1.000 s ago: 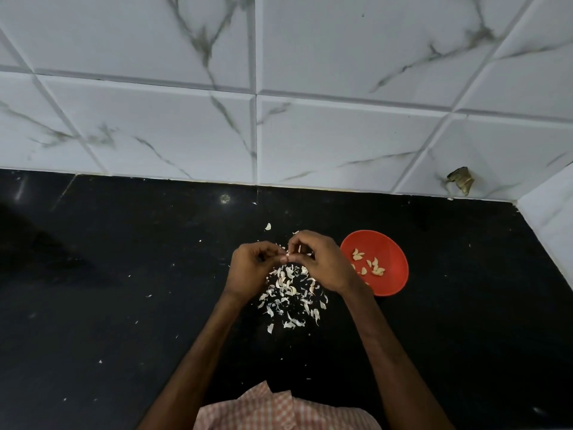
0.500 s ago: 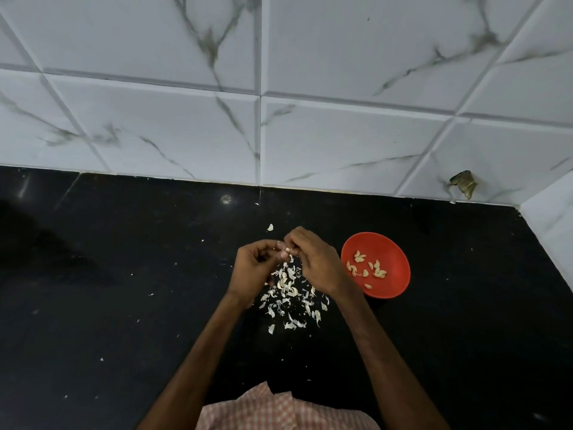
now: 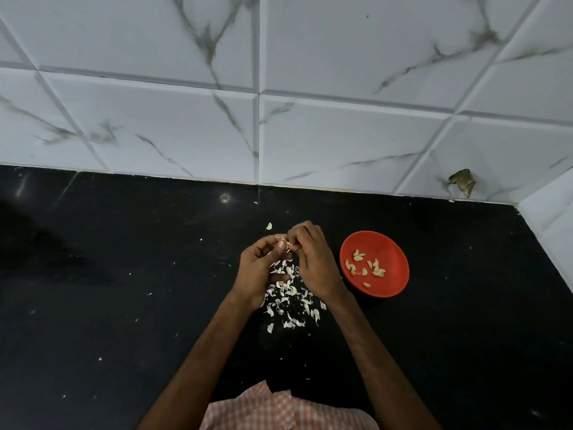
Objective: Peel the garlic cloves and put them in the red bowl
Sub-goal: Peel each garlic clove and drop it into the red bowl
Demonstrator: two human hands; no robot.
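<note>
My left hand (image 3: pixel 259 270) and my right hand (image 3: pixel 313 262) meet fingertip to fingertip above the black counter, and together they pinch a small garlic clove (image 3: pixel 287 243) that is mostly hidden by the fingers. Under the hands lies a pile of white garlic skins and cloves (image 3: pixel 291 301). The red bowl (image 3: pixel 393 268) stands just right of my right hand and holds several peeled cloves (image 3: pixel 366 266).
The black counter (image 3: pixel 124 290) runs back to a white marble-tiled wall (image 3: pixel 279 119), with a side wall at the far right (image 3: pixel 552 218). A loose skin (image 3: pixel 269 226) lies behind the hands. A dark chipped patch (image 3: pixel 463 181) marks the wall's foot.
Both hands have stayed over the pile, working the clove; the fingertips have shifted slightly and the left palm has turned more upward.
</note>
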